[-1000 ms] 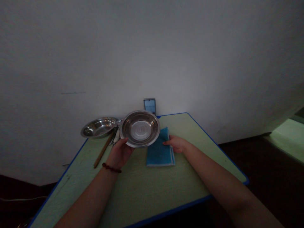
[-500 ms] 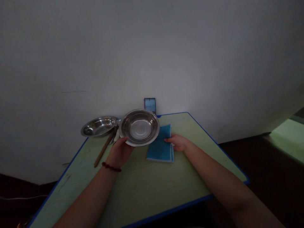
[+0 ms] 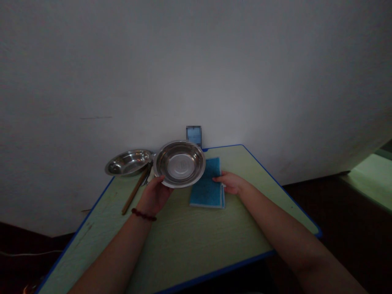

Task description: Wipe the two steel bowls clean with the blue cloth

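head view: i am looking down at a pale green table (image 3: 183,241) with a blue edge, pushed up against a white wall (image 3: 196,65). my left hand (image 3: 154,196) is holding a stainless steel bowl (image 3: 179,164) up off the table, tilted so its hollow is facing me; the thumb is curling over the near rim and the rest of the fingers are wrapping behind the bowl, out of sight, so the hand is closing on the rim. a dark bead bracelet (image 3: 143,215) is sitting on that wrist. my right hand (image 3: 229,182) is lying on the right edge of a folded blue cloth (image 3: 207,186), fingers held together and bent down onto the fabric; whether they are pinching the edge or only pressing on it i cannot tell. the cloth is lying flat on the table, just right of the raised bowl and partly hidden behind it. a second steel bowl (image 3: 128,161) is sitting at the far left corner of the table, hanging a little past its edge. between the two bowls, wooden chopsticks (image 3: 134,191) are lying slantwise beside some metal cutlery too dim to identify. a small blue rectangular object (image 3: 194,135), blurred, is standing against the wall behind the held bowl.
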The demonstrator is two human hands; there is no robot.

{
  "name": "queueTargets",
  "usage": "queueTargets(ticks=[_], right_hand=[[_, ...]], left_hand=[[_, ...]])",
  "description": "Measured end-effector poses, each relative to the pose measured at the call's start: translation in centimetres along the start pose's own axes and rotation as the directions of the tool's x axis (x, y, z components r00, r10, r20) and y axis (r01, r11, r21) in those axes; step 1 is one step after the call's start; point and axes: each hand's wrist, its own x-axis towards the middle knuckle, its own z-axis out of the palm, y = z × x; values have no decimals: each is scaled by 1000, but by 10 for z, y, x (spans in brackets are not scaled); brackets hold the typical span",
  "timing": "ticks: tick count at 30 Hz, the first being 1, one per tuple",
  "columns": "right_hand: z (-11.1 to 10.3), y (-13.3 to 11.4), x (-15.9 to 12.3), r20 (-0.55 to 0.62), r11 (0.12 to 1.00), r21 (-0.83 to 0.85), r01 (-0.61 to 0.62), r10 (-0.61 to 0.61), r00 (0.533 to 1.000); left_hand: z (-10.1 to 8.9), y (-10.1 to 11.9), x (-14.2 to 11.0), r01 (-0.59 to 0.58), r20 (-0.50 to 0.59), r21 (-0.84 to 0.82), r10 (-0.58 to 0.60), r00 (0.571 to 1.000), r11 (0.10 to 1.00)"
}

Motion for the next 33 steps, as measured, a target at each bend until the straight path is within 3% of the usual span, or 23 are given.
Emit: queueTargets(ticks=[23, 33], right_hand=[[2, -10, -2, -118, 977, 40, 210, -204, 972], [2, -9, -1, -136, 974, 21, 224, -219, 966]], left_hand=[[-7, -2, 2, -12, 19, 6, 12, 1000, 1000], [-3, 0, 2, 4, -24, -9, -4, 1000, 1000]])
